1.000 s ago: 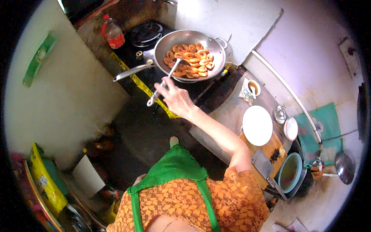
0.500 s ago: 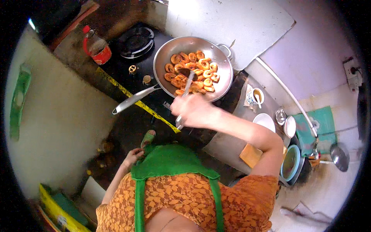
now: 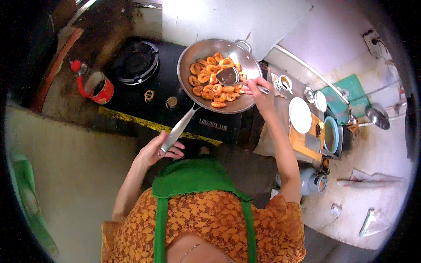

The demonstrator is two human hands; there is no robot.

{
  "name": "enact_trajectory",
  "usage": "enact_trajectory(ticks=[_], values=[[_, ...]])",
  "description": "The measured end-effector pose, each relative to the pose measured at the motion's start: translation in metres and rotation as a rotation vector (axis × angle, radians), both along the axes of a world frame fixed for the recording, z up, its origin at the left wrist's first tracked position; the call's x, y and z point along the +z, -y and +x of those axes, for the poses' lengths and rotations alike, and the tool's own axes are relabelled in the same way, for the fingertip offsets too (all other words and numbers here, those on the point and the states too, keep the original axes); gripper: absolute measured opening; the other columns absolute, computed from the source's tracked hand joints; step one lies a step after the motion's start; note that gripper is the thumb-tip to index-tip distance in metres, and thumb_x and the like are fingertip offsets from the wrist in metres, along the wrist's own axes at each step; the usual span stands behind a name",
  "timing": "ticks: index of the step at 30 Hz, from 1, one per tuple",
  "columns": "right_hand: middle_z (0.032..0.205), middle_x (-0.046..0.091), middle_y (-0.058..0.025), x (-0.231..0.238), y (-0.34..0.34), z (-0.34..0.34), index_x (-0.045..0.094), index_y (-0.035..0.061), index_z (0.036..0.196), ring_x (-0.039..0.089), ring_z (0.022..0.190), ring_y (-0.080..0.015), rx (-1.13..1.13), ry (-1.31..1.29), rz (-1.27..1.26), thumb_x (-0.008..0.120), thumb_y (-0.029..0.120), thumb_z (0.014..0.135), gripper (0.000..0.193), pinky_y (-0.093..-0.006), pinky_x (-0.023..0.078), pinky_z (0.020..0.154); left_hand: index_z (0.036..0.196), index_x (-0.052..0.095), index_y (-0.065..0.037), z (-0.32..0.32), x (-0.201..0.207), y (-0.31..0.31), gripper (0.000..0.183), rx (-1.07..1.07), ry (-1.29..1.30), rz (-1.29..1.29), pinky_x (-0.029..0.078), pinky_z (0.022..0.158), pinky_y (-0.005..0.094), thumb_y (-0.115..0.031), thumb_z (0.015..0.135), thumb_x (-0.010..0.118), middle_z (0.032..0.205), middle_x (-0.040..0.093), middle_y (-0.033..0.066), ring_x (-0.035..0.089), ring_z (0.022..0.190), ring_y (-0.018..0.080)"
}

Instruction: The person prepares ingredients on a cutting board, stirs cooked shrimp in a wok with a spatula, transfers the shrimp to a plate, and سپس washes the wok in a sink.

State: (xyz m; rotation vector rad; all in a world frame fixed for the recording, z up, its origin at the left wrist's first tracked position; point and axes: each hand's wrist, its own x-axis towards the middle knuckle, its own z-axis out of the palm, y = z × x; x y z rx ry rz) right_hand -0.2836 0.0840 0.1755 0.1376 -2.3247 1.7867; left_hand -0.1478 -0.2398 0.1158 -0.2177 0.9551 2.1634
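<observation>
We see the shrimp [image 3: 205, 78] lying in the wok [image 3: 245, 58] on the stove's right side: curled, orange-red and glossy, with darker brown patches, some overlapping, spread mostly across the middle and near part. We make out more than twenty, but the overlaps stop us giving an exact number.

We count one wok, of bright steel, with one long handle [image 3: 179, 129] pointing near and left and one loop handle on its far right rim. One spatula [image 3: 229, 76] rests its dark, shiny head among the shrimp. Our right hand [image 3: 263, 98] pinches its shaft between thumb and fingers, over the wok's right rim. Our left hand [image 3: 151, 149] is at the long handle's near end, fingers spread and loosely bent beneath it, thumb apart; we cannot tell whether the palm touches it.

Left of the wok we count one bare burner [image 3: 135, 61], two knobs [image 3: 171, 102] on the near side and one red-capped bottle [image 3: 103, 91]. To the right stand one cup [image 3: 285, 81] of brown sauce, one white plate [image 3: 300, 115], one small white bowl [image 3: 320, 101], and one board [image 3: 296, 141] bearing two little heaps, one dark and one pale. Nearer, below them, is one grey gas cylinder [image 3: 310, 182].
</observation>
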Motion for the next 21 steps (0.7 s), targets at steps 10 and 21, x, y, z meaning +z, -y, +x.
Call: enact_trajectory(ticks=[10,21], values=[[0.065,0.062,-0.0076,0.016,0.017,-0.019,0.063,-0.0017,0.072,0.06,0.053,-0.012,0.026,0.061,0.06,0.062,0.016,0.079,0.019,-0.0218,0.049,0.047,0.1,0.039,-0.001,-0.01,0.001,-0.02,0.033,-0.136,-0.006,-0.364,0.021,0.032,0.0189,-0.015,0.079,0.06,0.053,0.037,-0.0039,0.031,0.038,0.0037],[0.071,0.064,-0.0108,0.004,0.04,-0.042,0.061,-0.0027,0.072,0.062,0.057,-0.0129,0.08,0.119,-0.139,0.054,0.013,0.085,0.021,-0.0204,0.05,0.05,0.098,0.038,-0.001,-0.009,0.006,-0.023,0.03,-0.133,-0.035,-0.423,0.02,0.034,0.0204,-0.015,0.08,0.058,0.052,0.036,-0.0036,0.03,0.038,0.0048]])
